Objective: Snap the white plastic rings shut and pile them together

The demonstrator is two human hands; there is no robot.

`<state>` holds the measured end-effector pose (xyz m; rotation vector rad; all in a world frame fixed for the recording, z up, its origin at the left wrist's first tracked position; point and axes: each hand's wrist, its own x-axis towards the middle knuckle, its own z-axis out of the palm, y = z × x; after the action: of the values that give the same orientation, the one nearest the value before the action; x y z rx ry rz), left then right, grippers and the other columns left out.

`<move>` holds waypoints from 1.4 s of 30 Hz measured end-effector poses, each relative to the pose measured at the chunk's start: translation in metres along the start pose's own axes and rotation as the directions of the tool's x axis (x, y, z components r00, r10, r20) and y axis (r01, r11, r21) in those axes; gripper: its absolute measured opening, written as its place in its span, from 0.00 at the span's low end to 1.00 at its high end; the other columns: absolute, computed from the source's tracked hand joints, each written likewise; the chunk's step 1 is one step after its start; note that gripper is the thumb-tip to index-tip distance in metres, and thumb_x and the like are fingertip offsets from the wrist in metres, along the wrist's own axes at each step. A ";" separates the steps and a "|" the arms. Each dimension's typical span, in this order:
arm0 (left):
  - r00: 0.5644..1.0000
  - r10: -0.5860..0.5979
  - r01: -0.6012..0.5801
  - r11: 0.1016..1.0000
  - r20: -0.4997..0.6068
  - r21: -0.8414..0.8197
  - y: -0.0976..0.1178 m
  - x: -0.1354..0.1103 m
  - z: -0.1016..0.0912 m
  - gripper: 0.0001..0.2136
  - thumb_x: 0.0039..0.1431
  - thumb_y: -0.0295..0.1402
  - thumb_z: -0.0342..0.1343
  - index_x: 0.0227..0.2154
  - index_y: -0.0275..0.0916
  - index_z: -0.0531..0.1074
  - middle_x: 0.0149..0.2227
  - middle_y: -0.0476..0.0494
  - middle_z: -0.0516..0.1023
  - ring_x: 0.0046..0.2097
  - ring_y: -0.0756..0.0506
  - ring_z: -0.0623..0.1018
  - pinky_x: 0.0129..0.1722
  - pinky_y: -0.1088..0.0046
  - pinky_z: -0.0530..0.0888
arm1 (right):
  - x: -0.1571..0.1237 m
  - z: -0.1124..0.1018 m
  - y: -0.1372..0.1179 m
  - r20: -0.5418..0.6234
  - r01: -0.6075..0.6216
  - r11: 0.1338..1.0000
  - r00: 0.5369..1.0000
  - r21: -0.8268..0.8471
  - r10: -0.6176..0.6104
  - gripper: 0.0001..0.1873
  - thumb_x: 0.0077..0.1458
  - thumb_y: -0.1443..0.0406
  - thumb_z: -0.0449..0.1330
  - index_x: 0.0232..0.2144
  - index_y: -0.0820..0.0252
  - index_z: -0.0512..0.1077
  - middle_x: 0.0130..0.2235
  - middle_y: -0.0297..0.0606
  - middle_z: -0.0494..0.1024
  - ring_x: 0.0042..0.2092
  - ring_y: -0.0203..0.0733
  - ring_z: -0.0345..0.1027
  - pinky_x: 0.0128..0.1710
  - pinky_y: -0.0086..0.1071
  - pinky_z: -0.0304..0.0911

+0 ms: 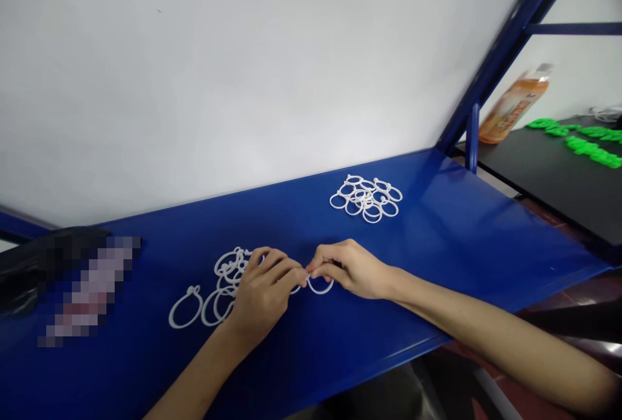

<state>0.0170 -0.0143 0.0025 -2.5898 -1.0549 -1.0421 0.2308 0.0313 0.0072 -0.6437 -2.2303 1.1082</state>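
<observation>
My left hand and my right hand meet fingertip to fingertip over the blue shelf. Both pinch one white plastic ring, whose lower arc hangs below the fingers. Just left of my left hand lie several loose white rings, partly hidden by that hand. A second cluster of several linked white rings rests farther back on the shelf.
A white wall rises behind the shelf. A blue metal post slants up at the right. Beyond it a black table carries an orange bottle and green pieces. A blurred dark object sits at the far left.
</observation>
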 end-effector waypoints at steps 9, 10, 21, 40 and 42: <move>0.963 -0.216 0.206 0.976 0.160 0.074 -0.023 -0.007 -0.001 0.10 0.66 0.41 0.54 0.43 0.42 0.74 0.38 0.47 0.81 0.41 0.44 0.76 0.45 0.63 0.68 | 0.004 -0.010 0.005 -0.054 0.067 0.954 0.995 -0.294 -0.087 0.10 0.68 0.66 0.53 0.43 0.59 0.75 0.44 0.41 0.75 0.39 0.37 0.72 0.40 0.31 0.68; 0.943 -0.271 0.253 0.961 0.194 0.115 -0.025 -0.008 -0.002 0.15 0.65 0.45 0.54 0.46 0.42 0.73 0.41 0.45 0.81 0.44 0.42 0.76 0.47 0.61 0.69 | 0.005 -0.015 0.008 -0.110 0.035 0.933 0.991 -0.358 -0.080 0.11 0.68 0.65 0.53 0.43 0.58 0.76 0.45 0.42 0.74 0.39 0.37 0.71 0.40 0.31 0.68; 0.789 -0.381 0.285 0.922 0.483 0.262 -0.021 -0.012 -0.012 0.31 0.58 0.58 0.52 0.57 0.44 0.70 0.54 0.39 0.73 0.55 0.34 0.71 0.55 0.48 0.66 | -0.004 -0.114 0.072 -0.687 -0.570 0.587 0.726 -0.574 0.032 0.07 0.62 0.68 0.57 0.36 0.59 0.76 0.39 0.43 0.78 0.41 0.48 0.67 0.43 0.39 0.61; 0.934 -0.256 0.231 0.965 0.250 0.126 -0.018 -0.010 -0.006 0.22 0.63 0.40 0.56 0.58 0.42 0.63 0.52 0.40 0.75 0.53 0.39 0.75 0.54 0.55 0.71 | 0.005 -0.060 0.023 -0.430 -0.149 0.838 0.896 -0.524 -0.110 0.11 0.67 0.60 0.55 0.40 0.58 0.74 0.39 0.41 0.77 0.42 0.45 0.68 0.46 0.39 0.64; 0.953 -0.221 0.203 0.974 0.205 0.104 -0.016 -0.011 -0.004 0.22 0.65 0.38 0.55 0.60 0.43 0.61 0.52 0.39 0.75 0.53 0.39 0.75 0.54 0.56 0.72 | 0.005 -0.033 0.009 -0.241 -0.020 0.927 0.967 -0.375 -0.077 0.11 0.65 0.58 0.58 0.44 0.58 0.72 0.42 0.40 0.77 0.40 0.40 0.71 0.42 0.35 0.66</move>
<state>-0.0012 -0.0099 -0.0037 -2.6112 -1.4229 -0.7492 0.2503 0.0579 0.0178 -0.8533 -2.2306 0.5448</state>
